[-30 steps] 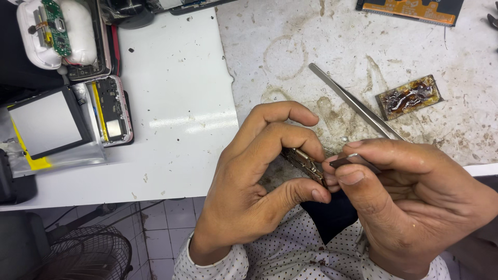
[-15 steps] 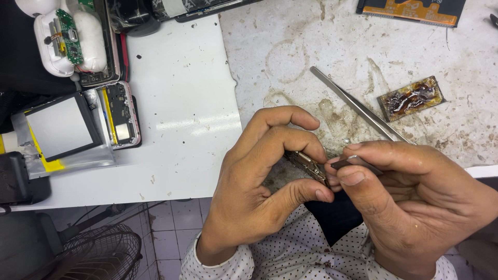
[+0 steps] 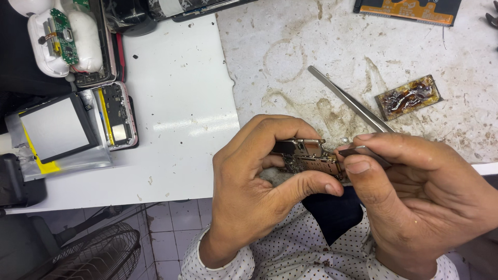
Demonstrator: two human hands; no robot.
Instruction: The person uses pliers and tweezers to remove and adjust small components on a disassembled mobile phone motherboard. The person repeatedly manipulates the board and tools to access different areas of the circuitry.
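Little has shifted: both hands stay low at the counter (image 3: 321, 46) edge. Left hand (image 3: 259, 186) curls, fingers pinching the small circuit board (image 3: 306, 155) upright; right hand (image 3: 420, 197) presses tweezers (image 3: 358, 108) against its right end.

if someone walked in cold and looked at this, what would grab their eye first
Front and centre, the left hand pinches a small metal-shielded circuit board while the right hand presses a dark, thin tool against its right end. Just behind lie long silver tweezers on the stained grey bench top, with an amber-crusted rectangular plate to the right. At far left sits an opened phone body on a white sheet.
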